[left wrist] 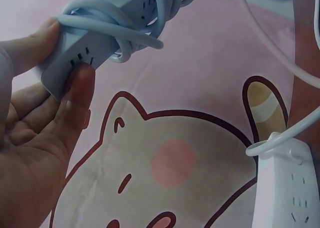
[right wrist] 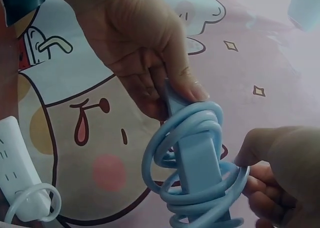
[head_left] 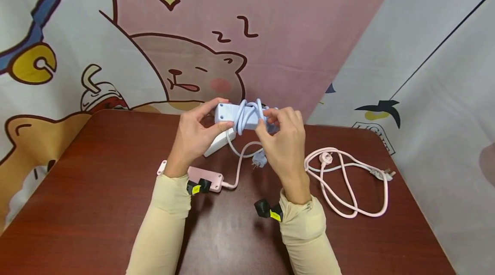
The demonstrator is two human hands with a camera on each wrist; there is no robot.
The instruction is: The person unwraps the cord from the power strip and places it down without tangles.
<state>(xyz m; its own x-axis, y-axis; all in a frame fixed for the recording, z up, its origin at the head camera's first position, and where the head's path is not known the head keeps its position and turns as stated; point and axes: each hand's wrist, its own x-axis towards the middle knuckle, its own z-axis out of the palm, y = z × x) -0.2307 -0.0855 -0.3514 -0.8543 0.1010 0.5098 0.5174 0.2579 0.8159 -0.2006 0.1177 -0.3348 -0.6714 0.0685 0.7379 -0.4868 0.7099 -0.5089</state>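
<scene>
A pale blue power strip, its cord wound around the body in several loops, is held up above the far part of the table. My left hand grips one end of the strip between thumb and fingers, seen closely in the left wrist view. At the opposite end, my right hand pinches the looped cord; the right wrist view shows its thumb and fingers on the coils. A pale bluish plug shows below the right hand. Whether it hangs or lies on the table, I cannot tell.
Behind the left hand lies a white power strip with its cord. A pink power strip lies nearer, partly hidden by the left wrist. To the right, a loose pink cord lies with a pink plug and a white plug.
</scene>
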